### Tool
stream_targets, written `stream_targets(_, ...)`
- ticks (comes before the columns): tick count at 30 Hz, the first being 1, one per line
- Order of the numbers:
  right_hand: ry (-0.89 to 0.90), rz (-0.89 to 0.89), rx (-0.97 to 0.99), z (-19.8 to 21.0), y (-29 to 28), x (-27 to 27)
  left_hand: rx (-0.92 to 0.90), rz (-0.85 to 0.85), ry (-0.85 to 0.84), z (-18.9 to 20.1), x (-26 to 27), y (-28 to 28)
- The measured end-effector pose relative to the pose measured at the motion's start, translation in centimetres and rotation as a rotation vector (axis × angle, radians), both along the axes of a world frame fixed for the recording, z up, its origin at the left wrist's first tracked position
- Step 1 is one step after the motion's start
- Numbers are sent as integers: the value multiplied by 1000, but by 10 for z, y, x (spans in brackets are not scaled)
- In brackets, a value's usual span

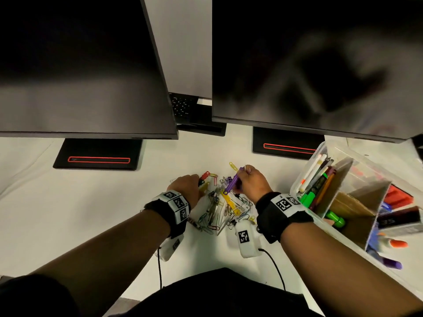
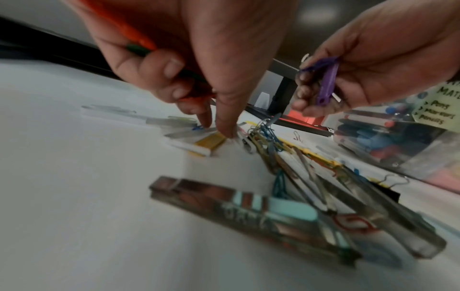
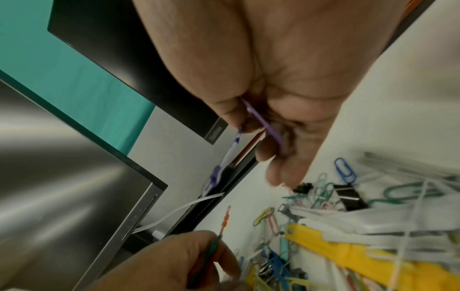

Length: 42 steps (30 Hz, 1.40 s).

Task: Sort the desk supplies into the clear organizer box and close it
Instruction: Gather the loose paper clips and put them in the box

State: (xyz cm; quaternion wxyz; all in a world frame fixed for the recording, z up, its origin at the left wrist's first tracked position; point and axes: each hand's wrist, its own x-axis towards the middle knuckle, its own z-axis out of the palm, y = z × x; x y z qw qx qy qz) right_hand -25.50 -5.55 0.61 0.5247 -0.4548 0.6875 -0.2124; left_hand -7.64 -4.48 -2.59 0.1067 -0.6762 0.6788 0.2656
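**Both hands picking flat plastic strips out of the clip pile**

Left hand [image 1: 186, 186]: curled fingers hold an orange and a green strip [image 2: 139, 46] against the palm; forefinger and thumb reach down onto a yellow strip [image 2: 211, 140] at the pile's edge. So it is closed on what it carries, with two fingertips free to work.

Right hand [image 1: 253, 179]: pinches a purple strip [image 1: 233, 183] between thumb and fingers, lifted just clear of the pile. A thin white sliver sits with it; cannot tell what it is.

Pile [image 1: 225, 208]: paper clips, black binder clips, a clothespin [image 2: 248, 214], a long yellow strip, all tangled on the white desk [image 1: 91, 213] between the hands.

Clear box [image 1: 319, 154]: to the right, near the right forearm, open. Cardboard dividers; pens and markers already in one section. Lid not seen.

Handling, as judged: strips look light, thin, bendy, likely slick. Take them near one end or edgewise, pinching flat faces. Loose clips are tiny and snag one another; lifting one may drag others. Binder clips are stiffer, easiest by the body.
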Motion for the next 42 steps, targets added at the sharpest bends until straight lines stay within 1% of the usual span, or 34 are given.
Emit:
stream_targets(2, 14, 4, 46, 3, 4, -6, 10, -18, -10, 0, -1, 1)
stream_targets(4, 94, 46, 60, 2, 8, -9, -9, -60, -36, -3, -3, 3)
stream_targets(6, 101, 24, 84, -2, 12, -12, -28, -77, -47, -6, -5, 5)
stream_targets(7, 82, 4, 107, -4, 14, -12, -32, -77, -50, -6, -6, 6)
stream_targets(10, -56, -113, 188, 0, 21, -13, -43, -101, -72, -7, -8, 8)
stream_targets(12, -80, -142, 203, 0, 22, -17, -30, -103, -64, -7, -7, 8)
stream_targets(13, -34, -119, 195, 0, 22, -18, -22, -100, -55, -6, -6, 9)
stream_targets(16, 177, 12, 146, -3, 22, -21, -16, -95, -32, -4, -4, 11)
stream_targets(19, 297, 85, 34, -6, 25, -20, -27, -61, 13, 3, -3, 14)
stream_targets(21, 424, 230, -14, -5, 30, -18, -29, -15, 62, 10, -3, 14)
stream_targets(24, 607, 504, 17, -6, 34, -18, -10, 51, 107, 20, -3, 13)
stream_targets(25, 638, 558, 22, -8, 35, -18, -9, 60, 111, 23, -3, 12)
stream_targets(27, 669, 596, 47, -10, 36, -18, -7, 55, 110, 27, -3, 11)
stream_targets(31, 644, 574, 43, -4, 35, -18, 2, 36, 90, 31, -6, 11)
stream_targets(34, 602, 539, 17, -4, 35, -20, -2, 58, 97, 31, -8, 11)
stream_targets(36, 567, 502, 4, -1, 36, -21, -5, 83, 130, 31, -11, 11)
stream_targets(39, 488, 399, -16, 4, 39, -23, -20, 131, 223, 33, -17, 10)
stream_targets(42, 410, 319, -63, 15, 41, -24, -50, 161, 269, 43, -28, 8)
